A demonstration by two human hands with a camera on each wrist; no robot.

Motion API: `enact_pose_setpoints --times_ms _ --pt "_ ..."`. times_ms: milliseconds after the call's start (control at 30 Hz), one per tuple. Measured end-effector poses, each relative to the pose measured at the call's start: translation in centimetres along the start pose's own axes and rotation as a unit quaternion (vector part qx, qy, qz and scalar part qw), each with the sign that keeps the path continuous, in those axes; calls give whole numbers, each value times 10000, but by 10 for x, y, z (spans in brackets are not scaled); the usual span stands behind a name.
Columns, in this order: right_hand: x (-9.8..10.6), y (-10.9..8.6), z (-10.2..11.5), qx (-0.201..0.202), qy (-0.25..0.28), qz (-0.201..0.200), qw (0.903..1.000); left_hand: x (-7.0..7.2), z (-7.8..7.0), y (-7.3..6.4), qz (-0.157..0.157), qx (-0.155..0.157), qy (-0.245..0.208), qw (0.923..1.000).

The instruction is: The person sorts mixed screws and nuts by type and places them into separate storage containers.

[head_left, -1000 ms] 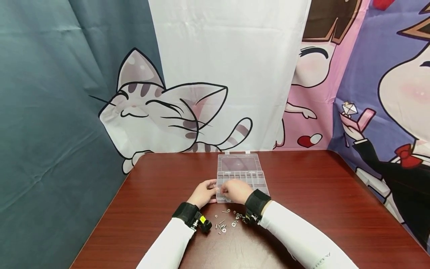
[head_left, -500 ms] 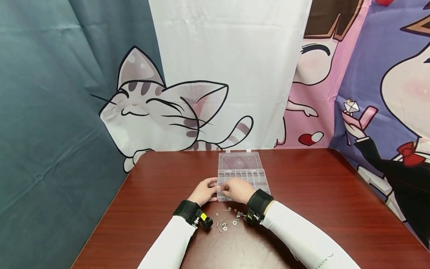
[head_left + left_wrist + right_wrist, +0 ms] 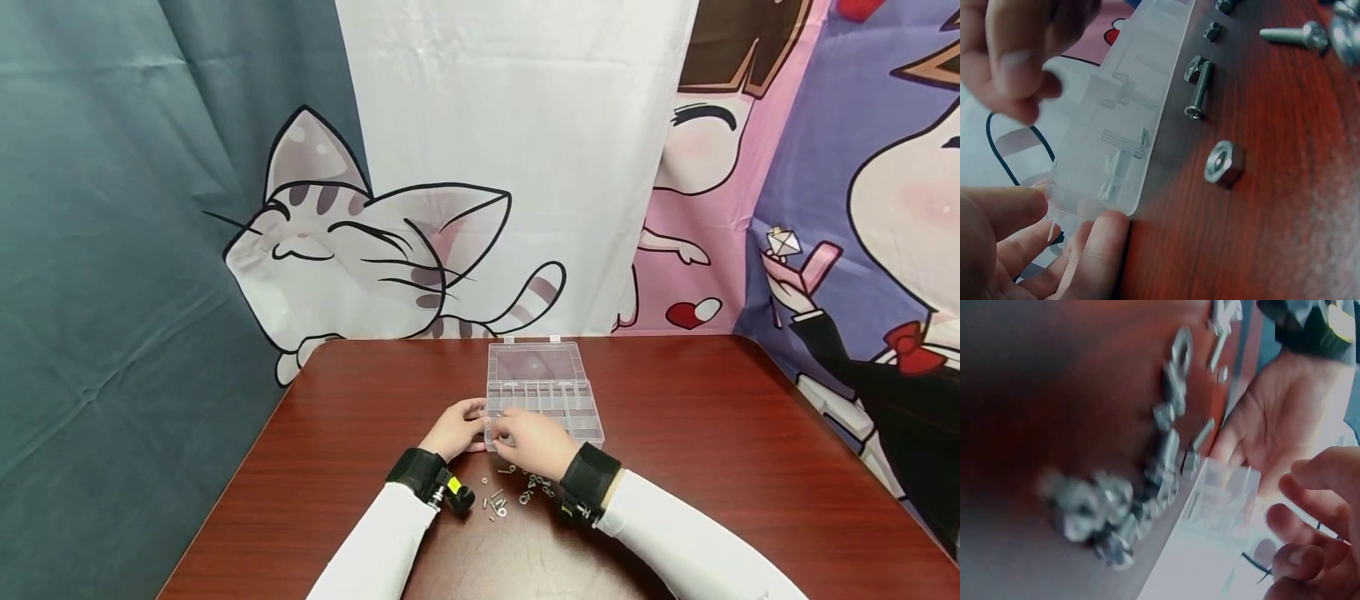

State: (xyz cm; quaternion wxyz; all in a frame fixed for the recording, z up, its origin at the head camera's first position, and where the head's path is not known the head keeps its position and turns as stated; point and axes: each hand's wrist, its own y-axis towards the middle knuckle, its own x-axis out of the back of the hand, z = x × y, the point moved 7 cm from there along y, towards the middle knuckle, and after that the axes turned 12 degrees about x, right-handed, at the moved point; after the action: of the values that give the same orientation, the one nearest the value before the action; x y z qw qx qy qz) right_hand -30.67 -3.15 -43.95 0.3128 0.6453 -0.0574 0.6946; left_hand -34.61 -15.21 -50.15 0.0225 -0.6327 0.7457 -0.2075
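A clear plastic compartment box [image 3: 577,402] lies with its lid raised in the middle of the table. My left hand [image 3: 453,431] holds its left end, thumb and fingers around the corner in the left wrist view. Over the front left compartments hovers my right hand [image 3: 536,442]. Its fingers are loosely curled, apart from the box, and nothing shows between them in the right wrist view. Through the wall, a bolt [image 3: 1114,175] is visible in the end compartment. On the table in front lie a hex nut [image 3: 1224,164], a screw [image 3: 1199,90] and several other small metal parts [image 3: 1166,444].
The dark red wooden table [image 3: 675,408] extends to both sides of the box. A curtain with cartoon figures [image 3: 480,167] hangs behind its far edge. Black straps with small cameras [image 3: 420,477] sit on both wrists.
My right hand has drawn slightly back and toward the right, its fingers loosening, and more of the box compartments shows. My left hand stays on the box end.
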Motion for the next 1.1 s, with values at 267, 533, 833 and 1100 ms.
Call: enact_pose_setpoints --times_ms 267,533,833,1100 --pt "-7 -7 21 393 -472 517 9968 1 2 0 -65 18 -2 10000" --pt "-20 -11 19 225 -622 1022 9926 0 6 -1 28 63 -142 9999" --pt "-23 -10 19 230 -574 922 9938 0 6 -1 4 6 -121 9999" --pt "-17 -9 24 298 -679 798 9941 -1 -14 -19 111 -18 6 9999"
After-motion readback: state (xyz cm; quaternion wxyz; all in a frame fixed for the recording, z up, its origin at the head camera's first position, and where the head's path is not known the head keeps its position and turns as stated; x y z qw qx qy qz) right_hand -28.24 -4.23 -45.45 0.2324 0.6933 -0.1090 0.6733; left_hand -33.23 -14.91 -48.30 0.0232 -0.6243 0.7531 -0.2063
